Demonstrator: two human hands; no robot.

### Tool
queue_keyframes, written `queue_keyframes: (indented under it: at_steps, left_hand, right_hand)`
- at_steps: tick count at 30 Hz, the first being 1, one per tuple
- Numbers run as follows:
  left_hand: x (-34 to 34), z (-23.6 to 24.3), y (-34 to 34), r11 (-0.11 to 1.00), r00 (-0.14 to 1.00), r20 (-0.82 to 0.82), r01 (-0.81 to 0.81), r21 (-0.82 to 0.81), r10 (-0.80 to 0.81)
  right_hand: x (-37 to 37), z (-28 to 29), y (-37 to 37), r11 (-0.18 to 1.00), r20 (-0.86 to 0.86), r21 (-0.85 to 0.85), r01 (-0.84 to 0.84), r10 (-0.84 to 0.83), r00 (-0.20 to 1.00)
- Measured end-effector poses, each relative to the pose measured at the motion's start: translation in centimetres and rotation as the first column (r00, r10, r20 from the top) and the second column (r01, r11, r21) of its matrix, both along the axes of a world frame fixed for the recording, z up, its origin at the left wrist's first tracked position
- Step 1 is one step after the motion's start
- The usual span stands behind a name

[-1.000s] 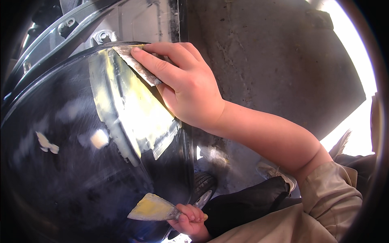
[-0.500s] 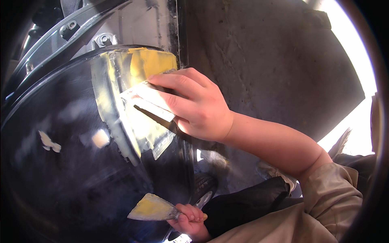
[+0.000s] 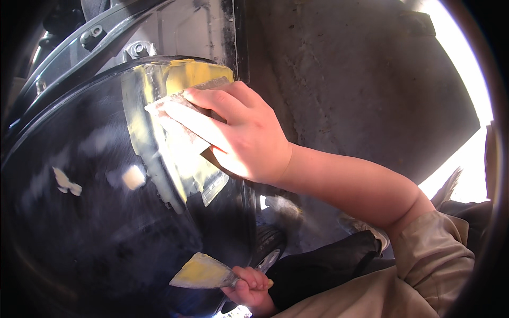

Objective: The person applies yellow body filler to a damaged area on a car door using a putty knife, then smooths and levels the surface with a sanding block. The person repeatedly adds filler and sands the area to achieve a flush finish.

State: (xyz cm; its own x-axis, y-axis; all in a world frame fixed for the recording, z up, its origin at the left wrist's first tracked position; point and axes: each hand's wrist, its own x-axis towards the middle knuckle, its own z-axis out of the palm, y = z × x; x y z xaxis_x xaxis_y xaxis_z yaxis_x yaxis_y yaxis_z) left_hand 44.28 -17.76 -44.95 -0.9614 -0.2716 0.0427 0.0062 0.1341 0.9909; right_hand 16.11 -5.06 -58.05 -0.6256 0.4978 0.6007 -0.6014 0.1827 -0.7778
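My right hand (image 3: 249, 135) is closed on a flat, putty-smeared spreader (image 3: 170, 100) and presses it against a black car body panel (image 3: 101, 228). Under and around the spreader lies a patch of yellow filler (image 3: 183, 77), thick near the top edge and thinner, paler lower down. The fingers cover part of the spreader and of the patch. Low in the view, my left hand (image 3: 250, 283) grips the handle of a putty knife (image 3: 200, 272), its wide blade pointing left and coated with yellow filler. That blade stands apart from the patch.
Two pale spots, a ragged one (image 3: 67, 182) and a squarish one (image 3: 133, 177), mark the panel at left. A bolted metal edge (image 3: 139, 50) runs above it. A tyre (image 3: 270, 241) shows below the panel's right edge. Concrete floor (image 3: 360, 79) spreads to the right.
My right hand has slid the spreader a little up and to the left over the filler, and its blade lies flatter against it. My left hand with the putty knife has hardly moved.
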Motion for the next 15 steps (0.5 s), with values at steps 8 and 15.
queue_keyframes:
  at_steps: [8, 15]
  left_hand:
    - [-0.1, 0.1, -0.8, 0.983, 0.990, 0.045, 0.137, -0.119, -0.132]
    - [-0.1, 0.1, -1.1, 0.982, 0.989, 0.042, 0.148, -0.118, -0.144]
  right_hand:
    - [2.1, -0.8, 1.3, 0.997, -0.045, 0.014, -0.078, 0.079, 0.996]
    - [-1.5, 0.7, 2.1, 0.990, 0.066, -0.125, 0.072, -0.064, 0.996]
